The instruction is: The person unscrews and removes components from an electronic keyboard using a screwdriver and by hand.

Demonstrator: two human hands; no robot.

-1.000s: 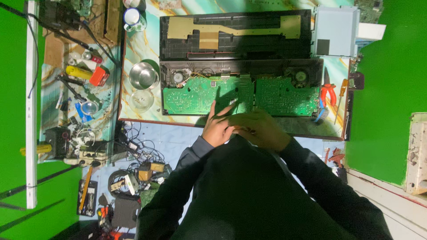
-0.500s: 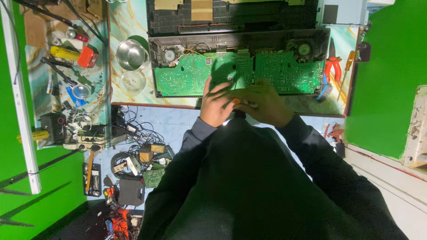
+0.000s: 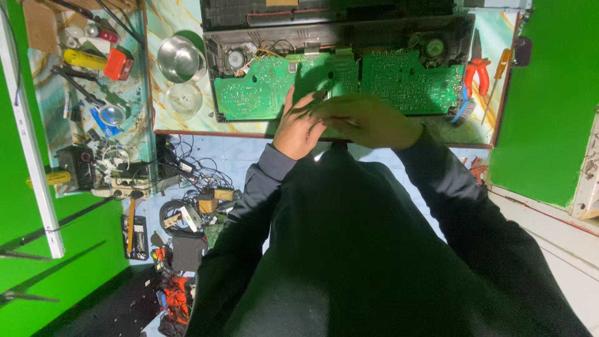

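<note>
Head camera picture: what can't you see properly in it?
1. What the left hand and right hand hold, if anything: the hands cover it.
2. The lower middle of the green circuit board: under the hands.
3. The black casing behind: cut off by the top edge.
4. The floor clutter: too small to tell.

Bright light is falling from above onto the table, glaring off the metal bowl. The hands are casting shadow on the green circuit board. Dark clothing is looking murky; edges are bending slightly.
</note>
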